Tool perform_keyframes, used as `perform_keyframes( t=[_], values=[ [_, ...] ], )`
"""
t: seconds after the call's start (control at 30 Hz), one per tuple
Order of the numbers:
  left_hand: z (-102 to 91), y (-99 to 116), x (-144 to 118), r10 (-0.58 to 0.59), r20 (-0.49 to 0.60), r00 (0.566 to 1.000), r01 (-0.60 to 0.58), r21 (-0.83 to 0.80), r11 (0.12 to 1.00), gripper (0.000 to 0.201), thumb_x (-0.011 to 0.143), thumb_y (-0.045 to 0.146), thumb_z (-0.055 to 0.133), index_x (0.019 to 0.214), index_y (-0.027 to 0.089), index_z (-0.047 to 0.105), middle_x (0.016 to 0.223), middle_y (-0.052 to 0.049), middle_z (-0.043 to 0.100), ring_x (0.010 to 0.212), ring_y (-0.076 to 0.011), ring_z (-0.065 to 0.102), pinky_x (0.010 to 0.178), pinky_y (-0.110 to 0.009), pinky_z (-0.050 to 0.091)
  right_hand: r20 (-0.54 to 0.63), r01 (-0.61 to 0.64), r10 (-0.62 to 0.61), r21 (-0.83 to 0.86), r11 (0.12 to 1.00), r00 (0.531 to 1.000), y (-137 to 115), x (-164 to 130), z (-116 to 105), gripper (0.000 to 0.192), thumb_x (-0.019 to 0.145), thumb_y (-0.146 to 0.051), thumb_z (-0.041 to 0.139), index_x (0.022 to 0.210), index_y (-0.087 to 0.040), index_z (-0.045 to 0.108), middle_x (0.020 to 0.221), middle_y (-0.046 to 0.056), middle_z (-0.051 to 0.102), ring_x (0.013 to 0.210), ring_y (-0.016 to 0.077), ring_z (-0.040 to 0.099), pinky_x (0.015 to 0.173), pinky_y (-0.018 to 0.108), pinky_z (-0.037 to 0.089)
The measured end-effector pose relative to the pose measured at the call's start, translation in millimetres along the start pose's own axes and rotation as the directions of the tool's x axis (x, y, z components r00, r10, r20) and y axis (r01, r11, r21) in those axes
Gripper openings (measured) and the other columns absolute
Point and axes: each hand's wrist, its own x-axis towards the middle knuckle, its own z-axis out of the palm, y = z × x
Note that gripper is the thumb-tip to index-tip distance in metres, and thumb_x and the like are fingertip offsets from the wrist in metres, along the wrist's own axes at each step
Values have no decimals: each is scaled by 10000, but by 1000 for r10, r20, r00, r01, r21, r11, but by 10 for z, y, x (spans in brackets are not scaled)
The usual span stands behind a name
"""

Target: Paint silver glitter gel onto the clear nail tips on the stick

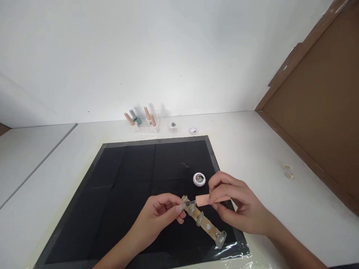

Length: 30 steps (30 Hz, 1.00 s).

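Note:
My left hand pinches a small clear false nail between thumb and fingertips. In my right hand is a nail polish brush with a peach handle, held nearly level. Its dark bristle end points left and meets the false nail, as far as I can tell. Just below my hands, a tan display strip slants across the black mat, bearing several clear false nails and a pale round dot. A small round white pot of silvery glitter or foil stands open beyond the brush.
A black mat under clear film covers the white table. Along the wall stand several polish bottles with peach caps, a green one, a clear bottle and a small lid. A brown panel rises at right.

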Motion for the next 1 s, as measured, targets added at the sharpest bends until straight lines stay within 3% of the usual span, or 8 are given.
perform_keyframes(
  t=[0.23,0.37,0.57,1.0],
  values=[
    [-43,-33,10,-6,8,1000,7,-76,997,163,739,326,717,714,165,725,605,0,699,532,-92,610,575,-200,483,-47,55,-58,-61,997,997,10,-21,-55,358,728,78,471,914,-190,618,862,20,499,722,115,517,570,238,423],
    [-37,-39,19,-8,14,1000,9,-95,995,153,741,317,718,719,166,728,602,1,700,528,-90,611,573,-198,484,-11,111,-112,-42,993,994,-15,-6,-23,322,752,60,478,914,-180,618,847,26,508,717,111,517,555,221,428],
    [-52,-25,6,-8,9,1000,9,-82,997,167,747,323,712,720,159,723,605,-3,699,529,-94,610,574,-206,485,9,97,-97,-75,992,995,12,-7,-38,349,748,53,454,933,-190,622,808,17,490,639,108,496,495,228,401],
    [-30,8,-16,-10,-5,1000,10,-55,998,191,730,347,722,721,155,718,606,-8,698,542,-103,609,588,-220,481,-32,53,-53,-21,998,998,28,-1,-24,338,716,57,466,879,-202,610,825,19,493,673,123,502,516,244,399]
  ],
)
